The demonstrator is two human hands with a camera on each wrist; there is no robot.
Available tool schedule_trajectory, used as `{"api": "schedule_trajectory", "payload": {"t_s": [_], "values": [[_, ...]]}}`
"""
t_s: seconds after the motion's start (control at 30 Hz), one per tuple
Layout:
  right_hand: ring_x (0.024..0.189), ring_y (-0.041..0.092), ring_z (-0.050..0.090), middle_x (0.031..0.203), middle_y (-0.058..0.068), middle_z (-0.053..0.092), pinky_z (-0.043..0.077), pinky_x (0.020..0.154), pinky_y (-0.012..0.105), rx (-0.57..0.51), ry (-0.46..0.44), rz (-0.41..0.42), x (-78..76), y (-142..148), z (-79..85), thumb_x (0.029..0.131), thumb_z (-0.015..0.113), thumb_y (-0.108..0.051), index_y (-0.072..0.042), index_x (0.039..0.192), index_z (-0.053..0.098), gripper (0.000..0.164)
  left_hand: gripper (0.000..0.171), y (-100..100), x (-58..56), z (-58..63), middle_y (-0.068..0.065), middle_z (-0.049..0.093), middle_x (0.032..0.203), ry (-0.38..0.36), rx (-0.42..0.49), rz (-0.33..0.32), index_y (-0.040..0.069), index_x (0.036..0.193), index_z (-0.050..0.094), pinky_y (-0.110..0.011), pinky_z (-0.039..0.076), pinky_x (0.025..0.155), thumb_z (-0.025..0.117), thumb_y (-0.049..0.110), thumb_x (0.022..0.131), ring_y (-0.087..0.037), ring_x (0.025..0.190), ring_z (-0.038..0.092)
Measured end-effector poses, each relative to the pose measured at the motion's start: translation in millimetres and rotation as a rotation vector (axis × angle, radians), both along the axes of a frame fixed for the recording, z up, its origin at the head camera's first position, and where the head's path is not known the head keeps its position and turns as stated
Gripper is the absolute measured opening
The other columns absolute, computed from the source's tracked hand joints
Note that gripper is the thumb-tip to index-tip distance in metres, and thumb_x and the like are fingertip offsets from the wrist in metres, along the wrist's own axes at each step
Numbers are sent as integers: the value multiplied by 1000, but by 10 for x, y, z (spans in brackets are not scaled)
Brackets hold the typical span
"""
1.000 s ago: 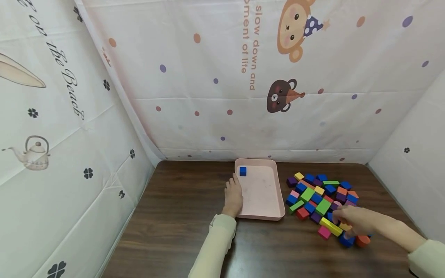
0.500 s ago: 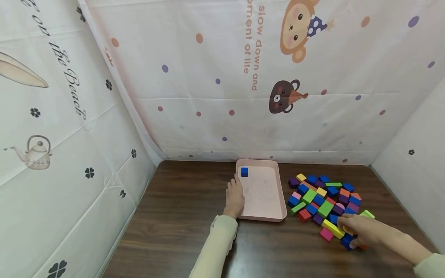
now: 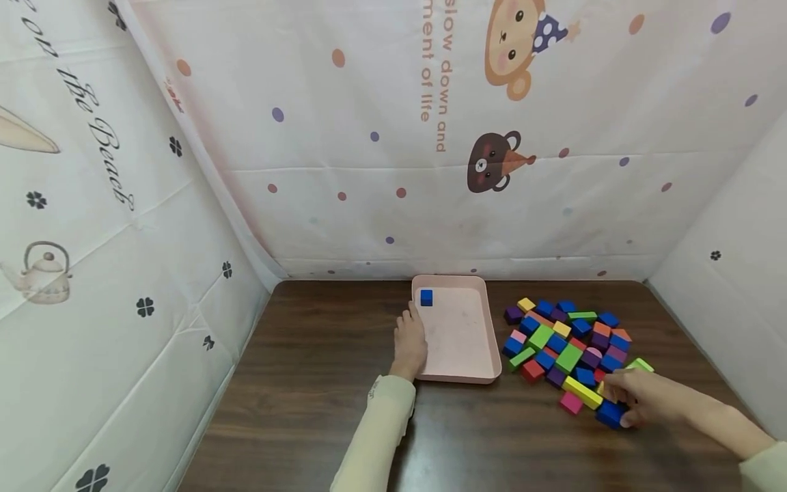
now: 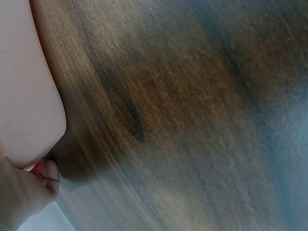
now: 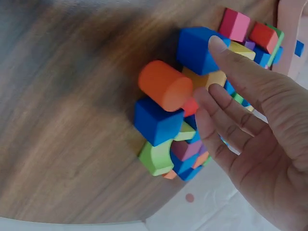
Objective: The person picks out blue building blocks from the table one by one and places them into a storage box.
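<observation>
Head view: shows the left hand (image 3: 410,344) at the left wall of a pink tray (image 3: 458,335) on the brown bench (image 3: 307,355); cannot tell whether gripping or only resting there. Shows one blue cube (image 3: 427,298) inside, near the far left corner. To the right, shows the right hand (image 3: 639,395) over the near edge of spread coloured blocks (image 3: 568,357). Seen from the right wrist, spread, with thumb tip at a blue block (image 5: 195,45), fingers loosely bent beside a yellow-orange block (image 5: 204,79), near an orange cylinder (image 5: 163,86).
</observation>
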State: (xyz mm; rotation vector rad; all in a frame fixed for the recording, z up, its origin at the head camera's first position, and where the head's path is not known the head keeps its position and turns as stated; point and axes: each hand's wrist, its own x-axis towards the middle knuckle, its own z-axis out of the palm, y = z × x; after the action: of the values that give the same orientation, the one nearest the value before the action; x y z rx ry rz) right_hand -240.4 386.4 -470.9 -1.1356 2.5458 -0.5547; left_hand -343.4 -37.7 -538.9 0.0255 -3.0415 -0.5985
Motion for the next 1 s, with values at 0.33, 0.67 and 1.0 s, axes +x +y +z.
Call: {"api": "schedule_trajectory", "payload": {"t_s": [0.33, 0.67, 1.0], "values": [[69, -7, 39, 79, -16, 52, 38, 54, 20, 126, 95, -98, 22, -171, -6, 77, 89, -24, -16, 97, 59, 37, 81, -121, -45, 55, -21, 50, 144, 27, 15, 20, -1, 160, 21, -46, 48, 110, 69, 4, 95, -35, 132, 52], [70, -7, 38, 87, -16, 51, 37, 54, 18, 105, 48, -58, 12, -146, 32, 78, 84, -14, -15, 101, 62, 33, 79, -62, -21, -10, -21, 48, 148, 2, 28, 20, 0, 160, 22, -46, 48, 111, 67, 2, 95, -34, 133, 52], [68, -13, 38, 79, -12, 50, 32, 53, 16, -51, 162, -23, -241, -339, 211, 77, 78, -4, -11, 95, 67, 22, 74, 7, 1, -44, -18, 52, 145, 12, 15, 40, 2, 159, 26, -44, 50, 109, 66, 4, 97, -31, 129, 55]]}}
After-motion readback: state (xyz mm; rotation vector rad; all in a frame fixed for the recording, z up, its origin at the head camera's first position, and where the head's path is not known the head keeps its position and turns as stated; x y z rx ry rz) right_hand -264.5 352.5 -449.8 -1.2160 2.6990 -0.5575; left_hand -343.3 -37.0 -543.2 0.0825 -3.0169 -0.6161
